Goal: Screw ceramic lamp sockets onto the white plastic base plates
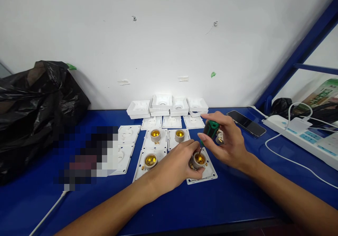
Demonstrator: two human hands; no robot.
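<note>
A: Head view: what do the hands hold?

B: The left hand has its grip closed around a lamp socket with a brass inside, fixed on a white plate. The plate lies flat on the blue desk, front and centre.

A: And the right?

B: The right hand pinches a green-handled screwdriver, fingers curled about the handle. The shaft slants down into the socket's mouth.

A: What surrounds them?

B: More plates with sockets sit in rows just behind and left of the hands. White boxes stack against the wall.

A: Further out?

B: A phone lies face up on the right, near a power strip with white cable. A black bag slumps on the left. A blurred patch hides part of the desk beside it.
</note>
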